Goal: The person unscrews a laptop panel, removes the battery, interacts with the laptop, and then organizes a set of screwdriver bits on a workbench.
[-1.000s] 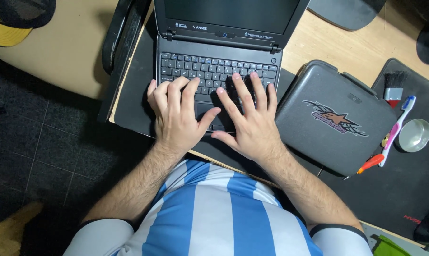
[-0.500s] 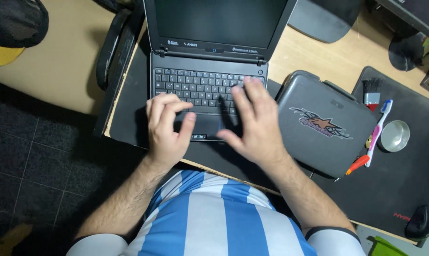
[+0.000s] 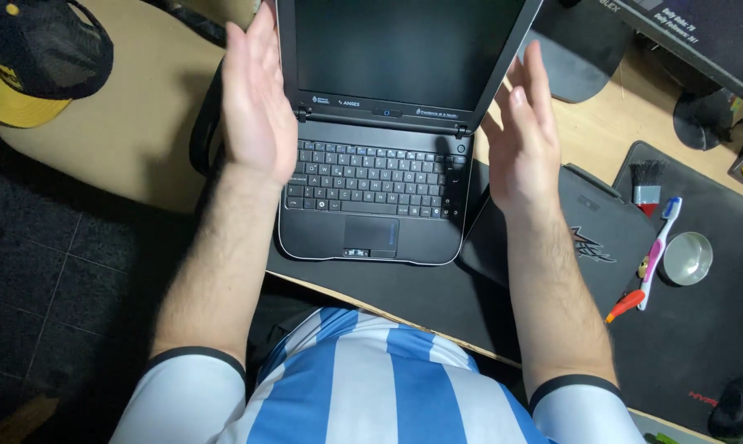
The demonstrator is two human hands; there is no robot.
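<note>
A small black laptop stands open on a black mat at the near edge of a light wooden desk, its dark screen tilted back and its keyboard bare. The left hand is raised beside the laptop's left edge, palm turned inward, fingers straight and apart, gripping nothing. The right hand is raised the same way beside the right hinge, open and empty. Neither hand touches the keys.

Just right of the laptop, partly under the right forearm, lies a dark grey zip case. Beyond it, on a second black mat, lie a toothbrush, a small brush and a round metal tin. A black and yellow cap sits at the desk's far left corner.
</note>
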